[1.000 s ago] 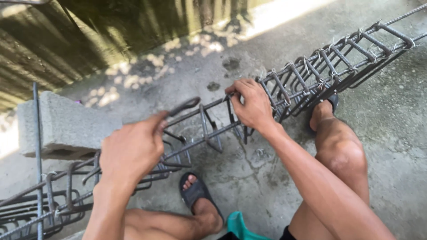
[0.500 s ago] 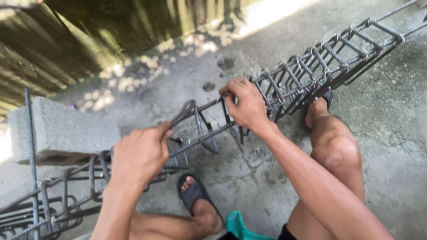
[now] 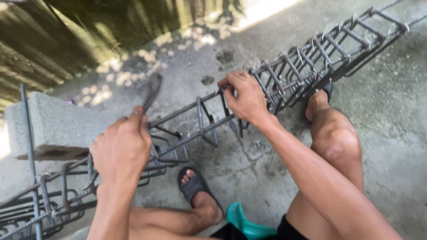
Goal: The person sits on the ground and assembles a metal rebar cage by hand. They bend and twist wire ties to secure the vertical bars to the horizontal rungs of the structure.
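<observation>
A long cage of steel rebar (image 3: 311, 58) with rectangular stirrups runs from lower left to upper right across the concrete floor. My right hand (image 3: 243, 98) grips a stirrup (image 3: 224, 104) on the top bar near the cage's middle. My left hand (image 3: 122, 149) is closed around a dark metal tying tool (image 3: 151, 91), whose blurred end points up above the cage. Loose stirrups (image 3: 204, 126) hang between the two hands.
A grey concrete block (image 3: 53, 126) lies at the left under the cage. My legs straddle the cage, each foot in a black sandal (image 3: 193, 186). A teal plastic seat (image 3: 247, 224) shows at the bottom. A dark wooden fence (image 3: 66, 40) stands behind.
My left hand has lifted the tool off the cage and raised it upward. My right hand has stayed on the stirrup.
</observation>
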